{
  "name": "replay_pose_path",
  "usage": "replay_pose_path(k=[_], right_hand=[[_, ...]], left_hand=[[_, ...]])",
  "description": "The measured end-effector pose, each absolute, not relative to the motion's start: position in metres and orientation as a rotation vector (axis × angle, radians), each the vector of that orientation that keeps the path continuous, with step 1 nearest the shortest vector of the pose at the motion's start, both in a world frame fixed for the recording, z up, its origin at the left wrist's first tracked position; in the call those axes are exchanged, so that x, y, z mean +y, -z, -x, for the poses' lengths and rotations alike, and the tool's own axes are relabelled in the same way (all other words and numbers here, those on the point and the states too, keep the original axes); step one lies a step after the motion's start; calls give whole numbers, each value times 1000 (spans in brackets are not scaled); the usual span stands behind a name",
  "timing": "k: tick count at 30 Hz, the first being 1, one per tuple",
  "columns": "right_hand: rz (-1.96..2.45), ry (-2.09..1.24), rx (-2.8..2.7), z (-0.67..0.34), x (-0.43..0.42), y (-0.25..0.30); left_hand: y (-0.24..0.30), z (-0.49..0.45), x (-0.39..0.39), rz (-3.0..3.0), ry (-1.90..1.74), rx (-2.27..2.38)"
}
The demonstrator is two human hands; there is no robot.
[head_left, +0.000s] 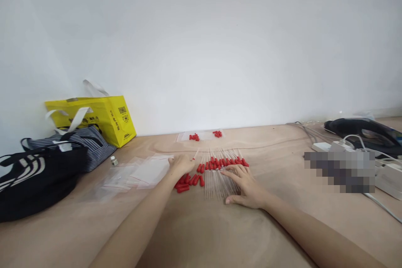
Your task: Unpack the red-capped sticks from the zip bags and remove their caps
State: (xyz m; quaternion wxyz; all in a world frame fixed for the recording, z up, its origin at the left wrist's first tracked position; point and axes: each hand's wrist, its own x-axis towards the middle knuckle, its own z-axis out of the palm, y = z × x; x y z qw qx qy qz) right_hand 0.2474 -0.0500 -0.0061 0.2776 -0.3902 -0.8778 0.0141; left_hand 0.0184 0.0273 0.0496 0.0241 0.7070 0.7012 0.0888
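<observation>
Thin clear glass droppers with red rubber bulbs (224, 162) lie side by side in a row on the table. Below them is a bundle of bare glass tubes (213, 186). Loose red bulbs (196, 180) are heaped left of these tubes. My left hand (181, 165) is beside the row, its fingers closed on what looks like a glass dropper (196, 153) pointing upward from the fingertips; the grip is partly hidden. My right hand (246, 186) rests with fingers apart over the right side of the tubes, fingertips near the red bulbs.
Clear zip bags (150, 171) are spread at left, near a small bottle (114, 160). Bagged red-bulbed droppers (205, 135) lie by the wall. A yellow bag (119, 121), striped bag (97, 146) and black bag (40, 180) stand left; a power strip (389, 178) and cables are right.
</observation>
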Motion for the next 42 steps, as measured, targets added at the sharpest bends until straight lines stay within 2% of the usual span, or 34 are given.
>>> replay_pose_path(k=[5,12,16,21,28,42], right_hand=[[1033,50,-2290,-246,-43,11],[983,168,-2086,-233,-52,14],[958,312,-2039,-216,-60,12],[1004,372,-1881,-214,-61,9],[843,448,-2112,-208,-58,12],[721,474,-2146,-203,-63,10]], left_hand=[[-57,-3,-9,-2385,-485,2132],[-21,7,-62,-2793,-871,1677],[-6,-2,-73,-2934,-944,1491],[-2,-7,-72,-2996,-1047,1470],[0,-11,-70,-3015,-1174,1338],[3,-12,-62,-3073,-1273,1155]])
